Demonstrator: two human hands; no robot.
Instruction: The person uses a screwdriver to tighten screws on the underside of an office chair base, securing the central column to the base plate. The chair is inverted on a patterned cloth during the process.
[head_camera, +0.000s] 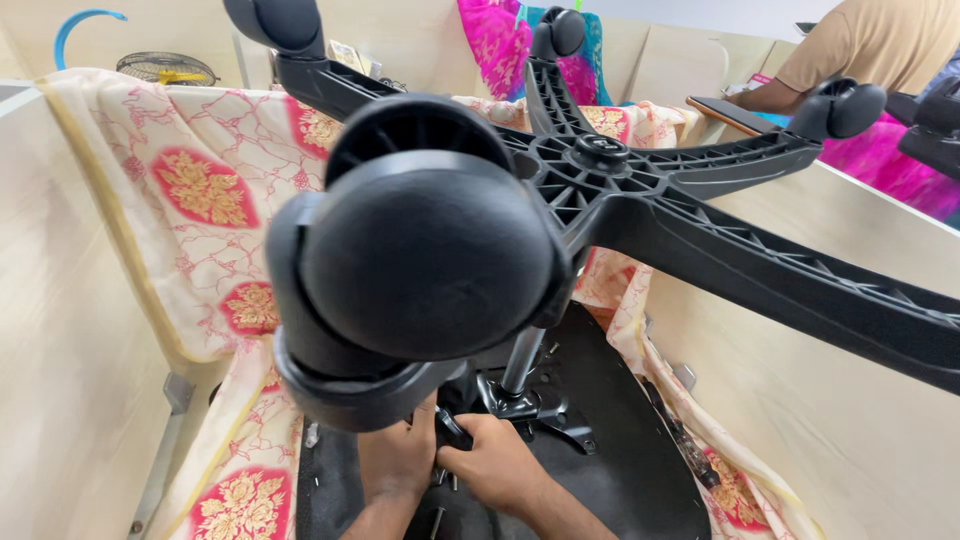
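Head view: both hands, left hand (398, 462) and right hand (497, 464), clench their grip on the black seat mechanism (525, 405) under the upturned chair base (600, 170). The base above the grip looks stiff, heavy and top-heavy, best held by its metal column (522, 360).

Patterned cloth (200, 190), co-worker's arm (790, 90)

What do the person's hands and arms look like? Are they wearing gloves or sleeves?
No gloves. Both the left hand and the right hand are bare, with no rings showing. The forearms are bare too: no sleeve, watch or bracelet shows on the part of them in view. The fingertips are partly hidden behind the black chair parts.
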